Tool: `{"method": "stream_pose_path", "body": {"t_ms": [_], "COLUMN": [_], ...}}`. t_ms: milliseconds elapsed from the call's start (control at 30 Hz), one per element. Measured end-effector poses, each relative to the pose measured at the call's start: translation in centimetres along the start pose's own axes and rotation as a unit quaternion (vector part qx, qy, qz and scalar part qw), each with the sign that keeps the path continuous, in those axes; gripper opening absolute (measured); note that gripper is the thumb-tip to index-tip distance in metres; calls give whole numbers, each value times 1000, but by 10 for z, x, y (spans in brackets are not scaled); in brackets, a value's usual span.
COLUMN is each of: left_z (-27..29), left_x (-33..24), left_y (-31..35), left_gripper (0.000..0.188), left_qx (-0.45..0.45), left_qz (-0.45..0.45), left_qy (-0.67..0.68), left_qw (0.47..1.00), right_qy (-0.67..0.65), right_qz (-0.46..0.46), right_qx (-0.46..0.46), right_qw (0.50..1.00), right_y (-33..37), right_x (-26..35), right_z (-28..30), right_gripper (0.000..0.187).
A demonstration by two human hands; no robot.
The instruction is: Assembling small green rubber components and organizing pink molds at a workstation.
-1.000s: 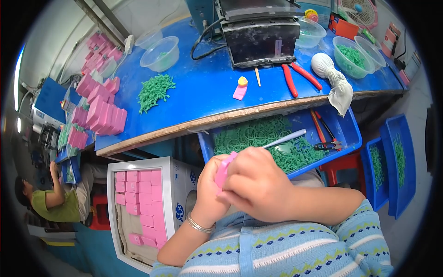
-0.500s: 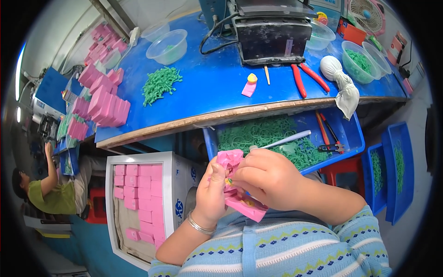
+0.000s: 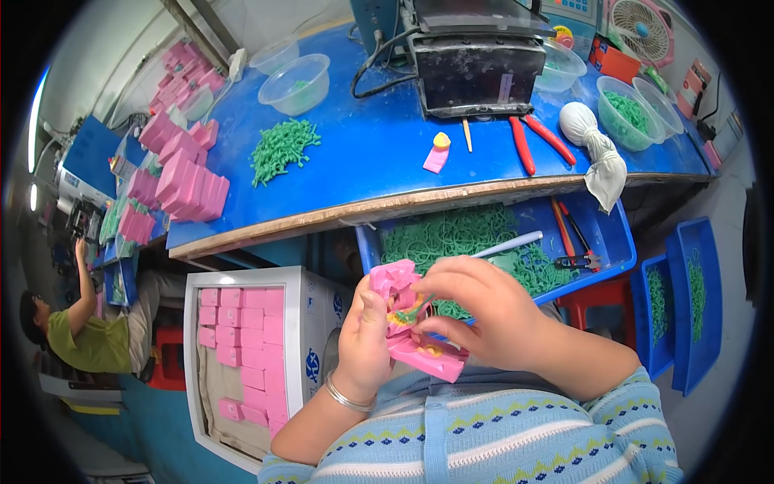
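Note:
My left hand [image 3: 364, 339] grips a pink rubber mould [image 3: 427, 361], which is parted and bent back, showing yellow inside its halves. A thin green piece [image 3: 418, 310] sticks out of the mould's gap toward the fingers of my right hand [image 3: 476, 302]. Those fingers are curled round its end, though the exact contact is partly hidden. Just beyond my hands, a blue tray [image 3: 617, 242] holds a tangle of green strands [image 3: 451, 230] and a pale-handled tool [image 3: 509, 244].
Red-handled pliers [image 3: 522, 145], a small pink-and-yellow piece [image 3: 436, 153], a tied white cloth bag [image 3: 592, 141] and a green heap [image 3: 284, 151] lie on the blue table [image 3: 355, 153]. Pink blocks [image 3: 254, 347] fill a white box at left. Another person [image 3: 89, 331] sits far left.
My right hand has drawn slightly up and right from the mould, its fingers spreading wider. More of the green piece now shows. My left hand keeps its hold.

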State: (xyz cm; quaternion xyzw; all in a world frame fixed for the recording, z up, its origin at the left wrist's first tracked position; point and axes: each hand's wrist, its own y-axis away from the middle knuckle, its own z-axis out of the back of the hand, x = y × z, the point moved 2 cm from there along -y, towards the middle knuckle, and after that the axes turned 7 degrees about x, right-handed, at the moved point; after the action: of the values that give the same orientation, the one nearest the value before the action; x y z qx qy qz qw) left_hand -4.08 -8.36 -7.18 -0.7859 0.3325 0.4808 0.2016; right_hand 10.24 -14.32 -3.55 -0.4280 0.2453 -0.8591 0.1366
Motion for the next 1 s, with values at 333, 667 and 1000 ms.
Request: {"method": "stream_pose_path", "body": {"t_ms": [333, 667, 1000], "left_z": [-10, 39, -11], "left_x": [-15, -41, -37], "left_y": [-10, -106, -62], "left_gripper": [70, 42, 31], "left_qx": [-16, -145, 54], "left_qz": [-198, -353, -251], "left_qy": [-279, -435, -496], "left_qw": [940, 816, 829], "right_qy": [217, -511, -590], "right_qz": [184, -216, -255], "right_qx": [-19, -94, -9], "right_qw": [958, 827, 766], "right_y": [5, 4, 7], "right_x": [7, -23, -21], "right_z": [9, 30, 18], "right_gripper": [27, 28, 35]}}
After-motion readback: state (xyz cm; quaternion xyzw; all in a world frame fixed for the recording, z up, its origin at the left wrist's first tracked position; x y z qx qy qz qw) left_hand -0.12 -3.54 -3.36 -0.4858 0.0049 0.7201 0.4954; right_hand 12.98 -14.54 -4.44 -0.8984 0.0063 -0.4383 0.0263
